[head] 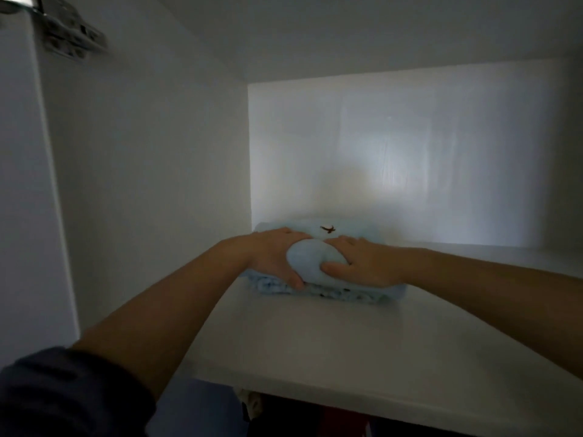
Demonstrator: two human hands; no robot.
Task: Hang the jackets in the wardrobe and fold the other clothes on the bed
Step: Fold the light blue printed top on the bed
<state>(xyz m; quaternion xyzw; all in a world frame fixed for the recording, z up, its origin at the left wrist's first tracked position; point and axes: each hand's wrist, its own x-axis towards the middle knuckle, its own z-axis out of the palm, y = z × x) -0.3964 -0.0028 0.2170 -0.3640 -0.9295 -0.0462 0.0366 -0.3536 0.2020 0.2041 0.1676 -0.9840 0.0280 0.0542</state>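
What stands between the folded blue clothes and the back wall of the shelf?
Nothing visible. The left hand and right hand hold the folded blue clothes on the shelf, close to the back wall.

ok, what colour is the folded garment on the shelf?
Light blue folded garment, small brown motif on top; head view.

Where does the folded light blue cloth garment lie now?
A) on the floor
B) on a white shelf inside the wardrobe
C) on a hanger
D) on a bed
B: the folded light blue cloth garment lies on the white wardrobe shelf, close to the back wall, and the left hand and the right hand both grip it.
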